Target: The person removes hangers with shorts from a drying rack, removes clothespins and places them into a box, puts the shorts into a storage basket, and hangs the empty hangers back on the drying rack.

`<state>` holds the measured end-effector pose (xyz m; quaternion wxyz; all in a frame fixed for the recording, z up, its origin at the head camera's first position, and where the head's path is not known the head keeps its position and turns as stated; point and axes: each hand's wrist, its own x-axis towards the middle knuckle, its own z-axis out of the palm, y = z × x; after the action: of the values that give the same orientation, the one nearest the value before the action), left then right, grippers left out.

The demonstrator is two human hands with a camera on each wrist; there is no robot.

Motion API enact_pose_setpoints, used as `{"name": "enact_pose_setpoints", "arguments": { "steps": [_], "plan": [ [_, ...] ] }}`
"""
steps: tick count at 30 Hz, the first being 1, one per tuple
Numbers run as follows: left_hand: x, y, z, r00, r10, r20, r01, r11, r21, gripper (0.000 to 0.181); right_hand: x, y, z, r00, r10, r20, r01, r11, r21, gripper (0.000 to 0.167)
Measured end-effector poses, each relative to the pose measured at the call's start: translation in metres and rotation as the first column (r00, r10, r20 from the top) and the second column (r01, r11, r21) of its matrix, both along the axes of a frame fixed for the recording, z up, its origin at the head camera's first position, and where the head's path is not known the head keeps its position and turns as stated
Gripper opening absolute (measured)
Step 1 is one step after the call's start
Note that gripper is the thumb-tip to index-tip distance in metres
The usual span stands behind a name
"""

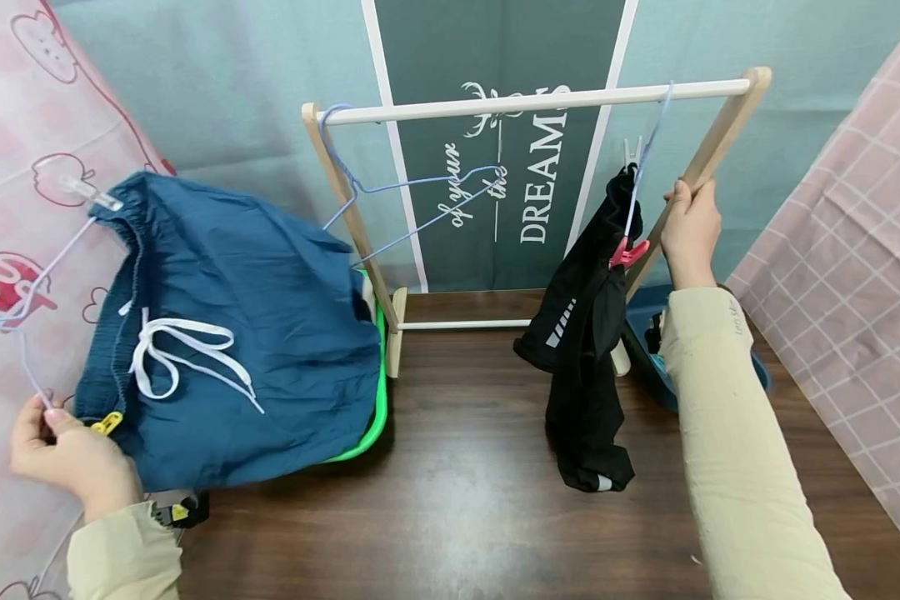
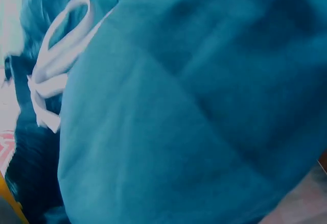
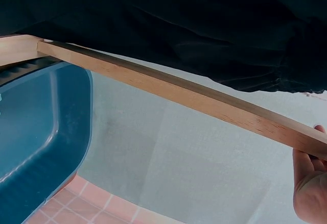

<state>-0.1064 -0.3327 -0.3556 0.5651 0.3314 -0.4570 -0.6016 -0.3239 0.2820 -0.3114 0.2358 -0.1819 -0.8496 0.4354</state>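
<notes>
Blue shorts (image 1: 270, 275) with a white drawstring bow (image 1: 187, 354) hang by the waistband from a light-purple wire hanger (image 1: 41, 279). A yellow clip (image 1: 107, 422) and a whitish clip (image 1: 93, 193) fasten the waistband. My left hand (image 1: 75, 458) pinches the hanger's lower end beside the yellow clip. The right hand (image 1: 692, 233) grips the right wooden post (image 1: 723, 137) of a small clothes rack. From its white rail (image 1: 532, 102) hang black pants (image 1: 585, 333), held on a hanger by a red clip (image 1: 630, 252) and a whitish clip. In the left wrist view, the shorts fill most of the picture.
A bare wire hanger (image 1: 420, 181) hangs at the rail's left end. Behind the shorts stands a green basket (image 1: 378, 408); a blue basin (image 3: 66, 117) sits beside the rack's right foot. Patterned cloths surround the brown wooden surface (image 1: 450, 492).
</notes>
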Motion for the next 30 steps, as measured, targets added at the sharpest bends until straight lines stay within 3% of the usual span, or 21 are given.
{"name": "enact_pose_setpoints", "arguments": {
  "steps": [3, 6, 9, 12, 14, 18, 21, 24, 30],
  "plan": [
    [0.001, -0.002, -0.002, 0.999, 0.023, 0.033, -0.023, 1.0, 0.012, 0.026, -0.002, -0.001, 0.0, 1.0, 0.0, -0.002, 0.0, 1.0, 0.003, 0.048],
    [0.0, -0.002, -0.006, 0.993, 0.011, 0.114, -0.006, 0.999, -0.047, 0.027, -0.003, -0.001, 0.001, 1.0, 0.0, -0.002, 0.0, 1.0, -0.002, 0.047],
    [-0.003, 0.002, -0.009, 0.977, 0.001, 0.215, 0.031, 0.989, -0.146, 0.026, -0.003, -0.001, 0.002, 1.0, 0.003, -0.004, -0.003, 1.0, -0.003, 0.048],
    [-0.007, 0.008, -0.012, 0.949, 0.011, 0.315, 0.07, 0.968, -0.243, 0.026, -0.003, -0.001, 0.002, 1.0, 0.008, -0.004, -0.008, 1.0, -0.005, 0.049],
    [-0.009, 0.011, -0.015, 0.939, 0.002, 0.344, 0.104, 0.952, -0.289, 0.026, -0.003, -0.002, 0.002, 1.0, 0.008, -0.002, -0.008, 1.0, -0.005, 0.05],
    [-0.013, 0.018, -0.022, 0.934, -0.054, 0.354, 0.179, 0.926, -0.332, 0.026, -0.004, -0.002, 0.001, 1.0, 0.001, -0.008, -0.001, 1.0, 0.003, 0.049],
    [-0.014, 0.023, -0.027, 0.919, -0.079, 0.387, 0.23, 0.903, -0.363, 0.024, -0.004, -0.002, 0.001, 1.0, -0.009, -0.017, 0.009, 1.0, 0.009, 0.049],
    [-0.016, 0.028, -0.032, 0.888, -0.074, 0.454, 0.267, 0.887, -0.376, 0.024, -0.004, -0.002, 0.001, 1.0, -0.013, -0.023, 0.013, 1.0, 0.006, 0.048],
    [-0.017, 0.033, -0.04, 0.81, -0.126, 0.573, 0.344, 0.893, -0.291, 0.028, -0.004, -0.002, 0.002, 1.0, -0.008, -0.022, 0.008, 1.0, -0.009, 0.046]
  ]
}}
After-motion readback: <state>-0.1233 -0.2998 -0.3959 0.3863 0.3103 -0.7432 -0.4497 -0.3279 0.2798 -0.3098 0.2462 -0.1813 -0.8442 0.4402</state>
